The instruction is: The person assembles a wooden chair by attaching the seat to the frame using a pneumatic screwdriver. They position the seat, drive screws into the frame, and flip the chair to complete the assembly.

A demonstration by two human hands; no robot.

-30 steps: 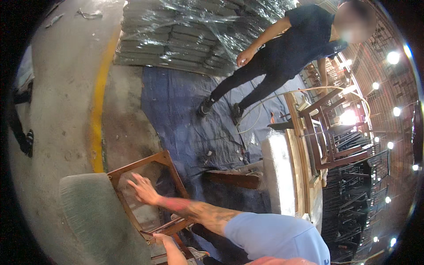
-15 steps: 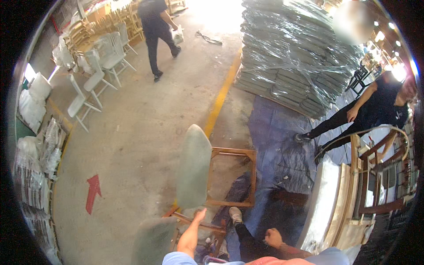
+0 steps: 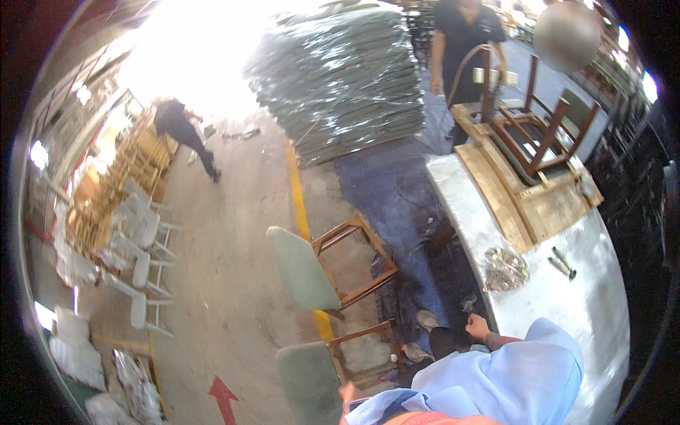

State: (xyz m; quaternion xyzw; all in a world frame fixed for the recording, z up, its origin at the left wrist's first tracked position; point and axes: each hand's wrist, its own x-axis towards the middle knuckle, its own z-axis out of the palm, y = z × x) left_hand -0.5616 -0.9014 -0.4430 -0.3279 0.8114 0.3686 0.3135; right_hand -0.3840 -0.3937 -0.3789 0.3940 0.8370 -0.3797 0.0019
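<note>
My left hand [image 3: 347, 392] is low in the picture, beside the nearer chair [image 3: 309, 382] with a grey-green padded back and brown wooden frame. Its fingers are blurred and partly hidden, so its grip cannot be made out. Just beyond lies a second chair of the same kind [image 3: 304, 269], tipped over with its bare seat frame showing. My right hand [image 3: 478, 327] is curled closed by the near edge of the white-covered table [image 3: 524, 312]. Whatever it may hold is hidden.
On the table stand an upturned wooden chair [image 3: 538, 138], wooden boards [image 3: 506, 184], a plastic bag of small parts [image 3: 505, 269] and a dark tool [image 3: 563, 263]. Behind it is a person [image 3: 464, 42]. White chairs [image 3: 145, 273] line the left; a wrapped stack [image 3: 347, 78] rises ahead.
My view has swung right, bringing the tabletop into sight. My right hand has moved up to the table's edge, and my left is now down beside the nearer chair.
</note>
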